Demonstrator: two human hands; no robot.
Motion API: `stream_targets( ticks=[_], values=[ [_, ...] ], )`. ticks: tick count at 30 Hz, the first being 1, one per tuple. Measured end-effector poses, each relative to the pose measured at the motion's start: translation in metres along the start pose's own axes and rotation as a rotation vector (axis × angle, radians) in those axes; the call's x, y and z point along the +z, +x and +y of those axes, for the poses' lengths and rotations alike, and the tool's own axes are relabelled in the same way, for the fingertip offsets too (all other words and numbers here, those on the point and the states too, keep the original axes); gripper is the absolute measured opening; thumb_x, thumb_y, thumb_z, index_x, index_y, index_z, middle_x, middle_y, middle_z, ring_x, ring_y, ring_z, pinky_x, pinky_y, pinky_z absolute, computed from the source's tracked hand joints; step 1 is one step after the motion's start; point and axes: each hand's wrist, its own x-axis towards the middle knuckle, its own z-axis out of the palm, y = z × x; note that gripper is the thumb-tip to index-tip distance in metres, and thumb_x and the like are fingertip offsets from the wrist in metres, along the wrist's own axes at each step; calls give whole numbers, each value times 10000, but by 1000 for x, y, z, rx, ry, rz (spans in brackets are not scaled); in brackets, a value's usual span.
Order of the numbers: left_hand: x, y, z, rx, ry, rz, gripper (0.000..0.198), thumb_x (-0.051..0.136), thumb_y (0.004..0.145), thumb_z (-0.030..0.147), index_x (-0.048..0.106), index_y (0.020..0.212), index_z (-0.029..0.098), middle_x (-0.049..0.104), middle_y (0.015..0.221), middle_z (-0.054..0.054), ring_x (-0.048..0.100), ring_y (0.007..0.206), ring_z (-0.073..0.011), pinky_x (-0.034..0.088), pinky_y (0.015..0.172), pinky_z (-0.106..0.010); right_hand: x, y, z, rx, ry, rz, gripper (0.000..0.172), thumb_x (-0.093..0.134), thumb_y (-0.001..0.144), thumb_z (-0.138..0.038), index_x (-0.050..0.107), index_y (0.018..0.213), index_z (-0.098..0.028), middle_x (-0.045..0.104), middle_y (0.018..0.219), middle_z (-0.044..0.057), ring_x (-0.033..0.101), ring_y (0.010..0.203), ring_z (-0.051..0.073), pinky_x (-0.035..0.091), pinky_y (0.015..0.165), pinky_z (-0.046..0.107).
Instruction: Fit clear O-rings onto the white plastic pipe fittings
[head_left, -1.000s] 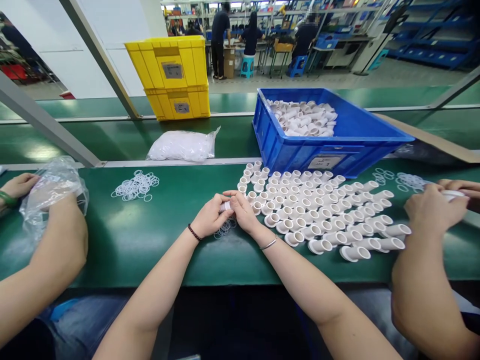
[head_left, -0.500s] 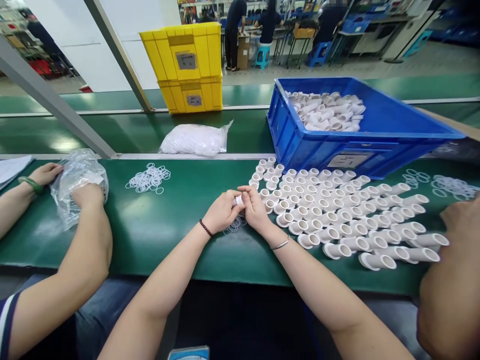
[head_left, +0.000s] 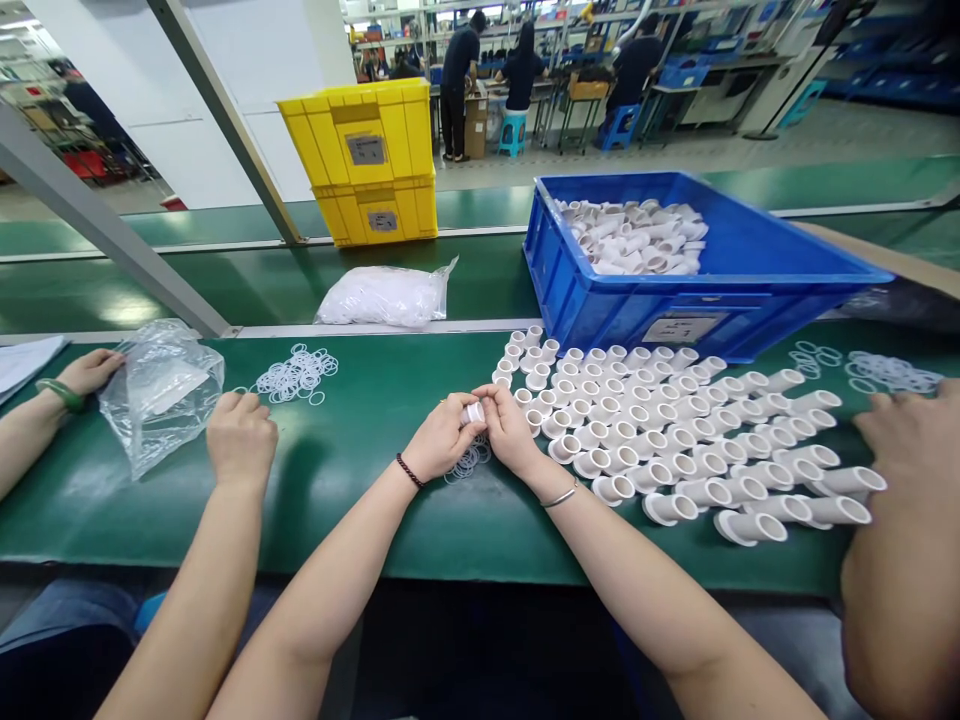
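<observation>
the blue crate [head_left: 592, 308] contains many white tubes [head_left: 634, 240]; one similar tube [head_left: 472, 412] is held by the left hand [head_left: 439, 438]; the right hand's [head_left: 510, 430] grip i cannot tell.

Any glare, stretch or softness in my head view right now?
Head view: pale glare on the green surface at far left; blue bin looks stretched toward the right; co-worker's hand at the right edge looks soft; left hand and right hand look fairly sharp.
</observation>
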Motion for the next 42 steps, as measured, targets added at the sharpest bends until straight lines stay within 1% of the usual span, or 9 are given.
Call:
stream_targets(
  ticks=[9, 14, 18, 21, 26, 31, 34, 38, 42],
  values=[
    [5, 1, 0, -114, -402, 31, 279, 409, 920, 363, 387, 1129, 180, 496, 1060, -86, 524, 903, -183, 446, 790, -321, 4, -3, -1, 94, 86, 33, 215, 345, 948, -336, 495, 1038, -209, 526, 781, 18, 501, 614, 135, 429, 565, 274],
    [11, 4, 0, -285, -799, 56, 297, 379, 919, 451, 397, 1049, 186, 514, 787, -15, 477, 607, -110, 400, 550, -244, 5, -3, -8, 126, 199, -20, 227, 341, 952, -367, 464, 1051, -205, 473, 635, -23, 467, 500, 118, 408, 479, 251],
    [11, 8, -2, -370, -971, 55, 356, 391, 904, 491, 422, 1086, 187, 516, 686, 10, 462, 528, -92, 350, 471, -201, 8, -5, -7, 105, 261, -47, 246, 326, 957, -389, 445, 1057, -198, 430, 586, -50, 437, 466, 104, 386, 453, 232],
    [8, 11, -4, -411, -1030, 124, 323, 414, 893, 489, 440, 1016, 191, 544, 697, 7, 498, 563, -93, 400, 531, -206, 9, -7, -5, 78, 212, -18, 245, 332, 956, -374, 435, 1089, -195, 452, 638, -40, 453, 503, 100, 408, 485, 233],
    [0, 15, -5, -418, -1048, 304, 290, 540, 833, 445, 398, 895, 200, 599, 856, -15, 575, 793, -120, 455, 723, -248, 5, -7, -12, -54, 29, 37, 285, 522, 869, -338, 463, 1108, -196, 506, 957, 64, 526, 770, 148, 474, 585, 265],
    [-2, 14, -4, -451, -1205, 222, 288, 648, 772, 351, 439, 800, 155, 576, 874, -10, 564, 792, -96, 451, 734, -224, 4, -6, -16, -141, -50, 73, 281, 576, 833, -293, 488, 1085, -202, 497, 1039, 85, 514, 842, 179, 492, 590, 287],
    [-2, 13, -4, -462, -1166, 212, 275, 656, 765, 322, 453, 848, 156, 565, 839, 2, 558, 770, -94, 452, 706, -218, 3, -7, -15, -171, -82, 99, 239, 555, 850, -268, 497, 1073, -205, 513, 1023, 84, 511, 879, 192, 494, 629, 308],
    [-3, 13, -7, -387, -823, 246, 270, 634, 771, 300, 498, 955, 157, 587, 952, -42, 557, 887, -132, 455, 770, -253, 0, -6, -15, -200, -122, 105, 235, 544, 858, -255, 491, 1083, -212, 530, 1030, 88, 519, 899, 202, 493, 671, 336],
    [-7, 13, -8, -261, -520, 118, 275, 581, 779, 280, 553, 1024, 158, 581, 1066, -82, 539, 998, -189, 448, 838, -313, -2, -6, -19, -216, -179, 97, 216, 515, 875, -246, 491, 1088, -220, 543, 1057, 90, 512, 1002, 216, 473, 824, 390]
  ],
)
